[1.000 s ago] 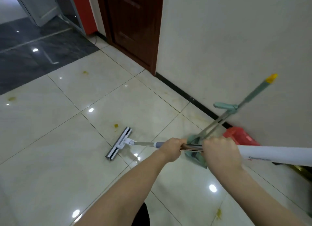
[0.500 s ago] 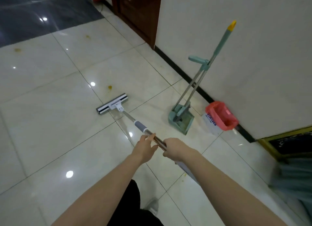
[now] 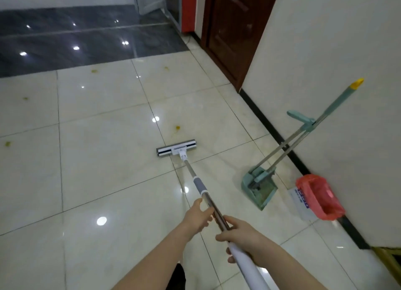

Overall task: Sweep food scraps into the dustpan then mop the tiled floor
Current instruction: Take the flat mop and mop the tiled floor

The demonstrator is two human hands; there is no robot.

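A flat mop with a white and grey head [image 3: 176, 150] rests on the cream tiled floor [image 3: 104, 159], its metal handle [image 3: 196, 181] running back to me. My right hand [image 3: 243, 235] grips the handle where the metal meets the white tube. My left hand [image 3: 198, 216] sits against the handle just ahead, fingers loosely curled, not fully closed. A yellow food stain [image 3: 177, 128] lies just beyond the mop head. A green dustpan [image 3: 259, 186] with its broom [image 3: 303, 133] leans against the right wall.
A small bin lined with a red bag [image 3: 319, 196] lies by the wall's black baseboard. More yellow stains [image 3: 94, 71] dot the far tiles. A dark wooden door [image 3: 232, 29] stands ahead on the right; dark grey tiles [image 3: 76, 36] begin beyond.
The view has swung left and up, bringing the door and dark tiles back in. The mop head now lies square to me below the stain. My hands stay on the handle.
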